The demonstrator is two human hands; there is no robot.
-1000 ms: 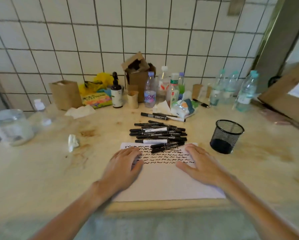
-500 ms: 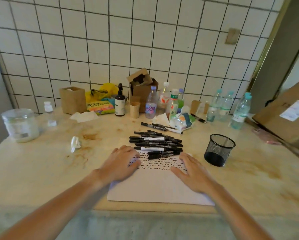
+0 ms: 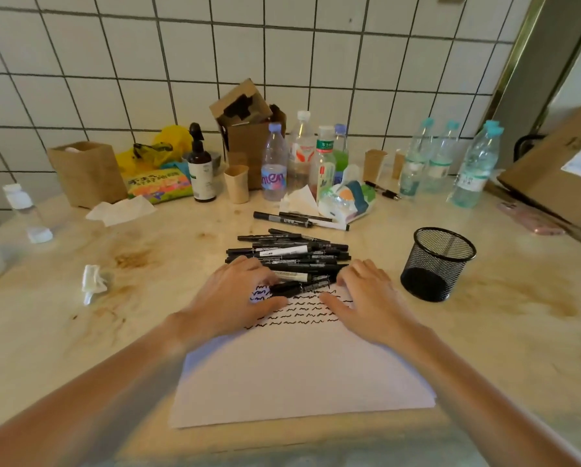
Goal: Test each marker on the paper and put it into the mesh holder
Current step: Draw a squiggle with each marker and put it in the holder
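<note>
Right at the fingertips of both hands: heap of slim black plastic markers (image 3: 287, 261), nearest ones lying on the far end of the white paper sheet (image 3: 302, 375) with rows of black squiggles. Probably light, stiff, smooth and prone to rolling; best pinched mid-barrel, one from the near edge. Left hand (image 3: 230, 298) flat, fingers touching the heap. Right hand (image 3: 366, 298) spread on the paper, gripping nothing. Black wire-mesh holder (image 3: 437, 262) just beyond the right hand, seemingly empty.

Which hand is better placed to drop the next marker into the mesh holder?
Right, probably. The right hand lies between the marker pile and the mesh holder; the left hand would cross over.
</note>
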